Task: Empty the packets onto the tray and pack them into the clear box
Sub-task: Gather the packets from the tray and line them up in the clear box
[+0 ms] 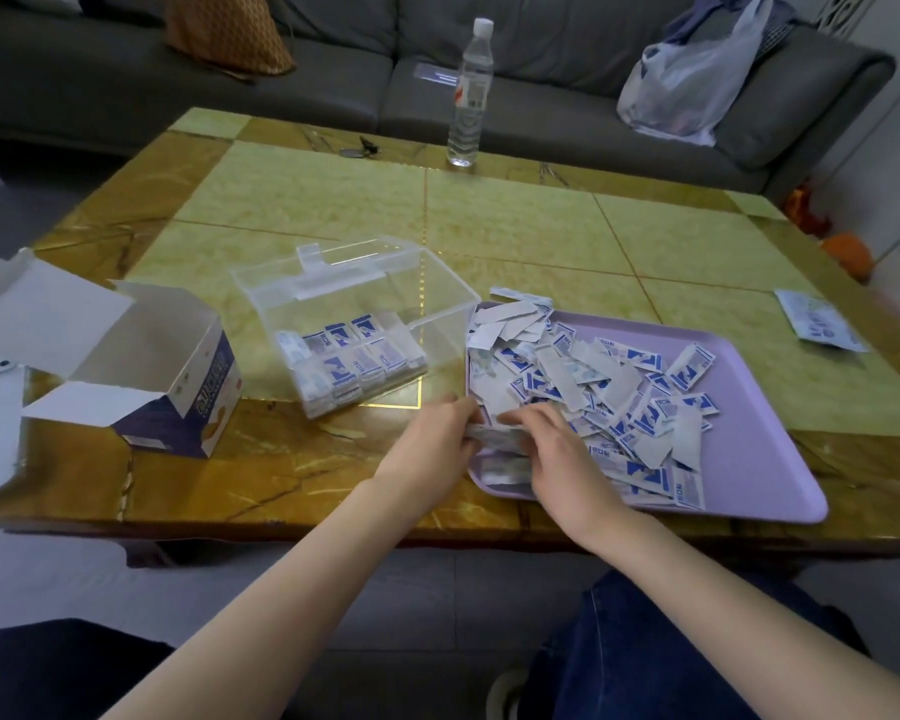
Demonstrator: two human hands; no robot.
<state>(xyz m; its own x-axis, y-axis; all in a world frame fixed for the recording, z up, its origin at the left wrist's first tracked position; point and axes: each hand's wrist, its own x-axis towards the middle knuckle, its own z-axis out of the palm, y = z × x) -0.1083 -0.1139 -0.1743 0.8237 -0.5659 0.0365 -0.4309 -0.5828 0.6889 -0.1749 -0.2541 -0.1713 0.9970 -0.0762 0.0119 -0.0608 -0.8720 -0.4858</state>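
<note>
A lilac tray [759, 459] lies on the table at the right, heaped with several small blue-and-white packets [619, 387]. Left of it stands the clear box [354, 324], lid open, with neat rows of packets on its floor. Both hands meet at the tray's near left corner. My left hand [432, 449] and my right hand [557, 449] together grip a small stack of packets [500, 439] between their fingers; the stack is partly hidden by the fingers.
An opened cardboard carton [178, 376] sits left of the clear box. A water bottle [471, 96] stands at the table's far edge, and a flat packet [822, 322] lies at the right edge. A grey sofa with a plastic bag [692, 80] runs behind.
</note>
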